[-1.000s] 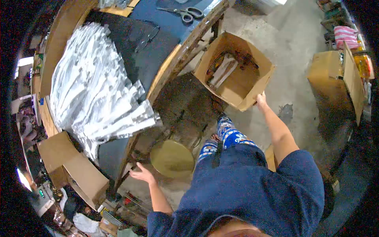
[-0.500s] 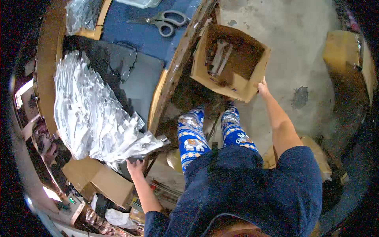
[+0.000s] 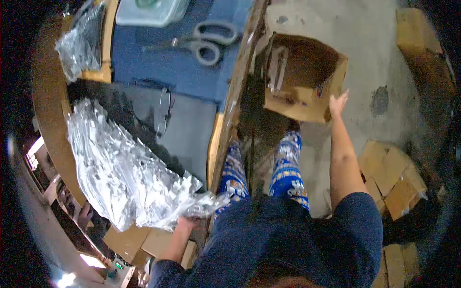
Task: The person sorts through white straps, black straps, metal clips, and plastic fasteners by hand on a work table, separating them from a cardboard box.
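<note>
My right hand (image 3: 338,102) grips the near right corner of an open cardboard box (image 3: 300,108). The box is tilted over the floor beside the table, and pale strips show on its inner left side. On the table a large fanned heap of shiny clear plastic bags (image 3: 127,173) spreads toward my body. My left hand (image 3: 186,223) is against the near lower edge of this heap. Its fingers are blurred and partly hidden by the plastic, so I cannot make out their grip.
Grey-handled scissors (image 3: 209,43) lie on the blue table surface (image 3: 144,53) near a translucent plastic tub (image 3: 151,17). Glasses (image 3: 165,113) rest on a dark mat. Another plastic bag (image 3: 81,45) is at the far left. Cardboard boxes (image 3: 391,177) stand on the floor at right.
The view has shifted, so the table things appear lower and farther right. The box in my right hand has turned slightly. My left hand is now tucked more under the plastic bags' edge.
</note>
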`<action>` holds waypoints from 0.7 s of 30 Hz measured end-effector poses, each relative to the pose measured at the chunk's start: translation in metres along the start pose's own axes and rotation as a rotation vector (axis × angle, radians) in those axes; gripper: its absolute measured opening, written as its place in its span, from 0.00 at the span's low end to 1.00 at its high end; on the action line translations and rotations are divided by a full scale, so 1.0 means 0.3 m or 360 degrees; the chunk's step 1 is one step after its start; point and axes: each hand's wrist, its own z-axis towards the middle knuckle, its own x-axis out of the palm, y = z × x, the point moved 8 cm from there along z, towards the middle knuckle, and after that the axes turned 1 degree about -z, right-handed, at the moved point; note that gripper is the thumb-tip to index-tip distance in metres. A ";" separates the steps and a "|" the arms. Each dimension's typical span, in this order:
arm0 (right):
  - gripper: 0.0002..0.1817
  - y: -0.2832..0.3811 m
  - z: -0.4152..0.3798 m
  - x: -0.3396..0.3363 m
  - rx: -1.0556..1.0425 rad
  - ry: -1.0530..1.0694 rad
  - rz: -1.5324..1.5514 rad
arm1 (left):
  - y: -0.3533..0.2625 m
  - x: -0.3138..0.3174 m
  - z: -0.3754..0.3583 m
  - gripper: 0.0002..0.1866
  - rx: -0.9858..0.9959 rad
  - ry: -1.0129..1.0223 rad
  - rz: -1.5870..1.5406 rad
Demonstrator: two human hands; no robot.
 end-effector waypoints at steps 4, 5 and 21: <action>0.45 0.242 -0.252 -0.017 -0.0207 -0.0444 -0.0010 | 0.032 -0.034 0.096 0.19 -0.0133 0.0047 -0.0132; 0.46 0.273 -0.328 0.034 -0.0287 -0.0348 -0.0036 | 0.039 -0.035 0.124 0.19 -0.0154 0.0059 -0.0186; 0.26 0.448 -0.935 0.342 -0.1430 0.0324 -0.0080 | 0.168 -0.209 0.110 0.10 0.1118 -0.0028 0.0544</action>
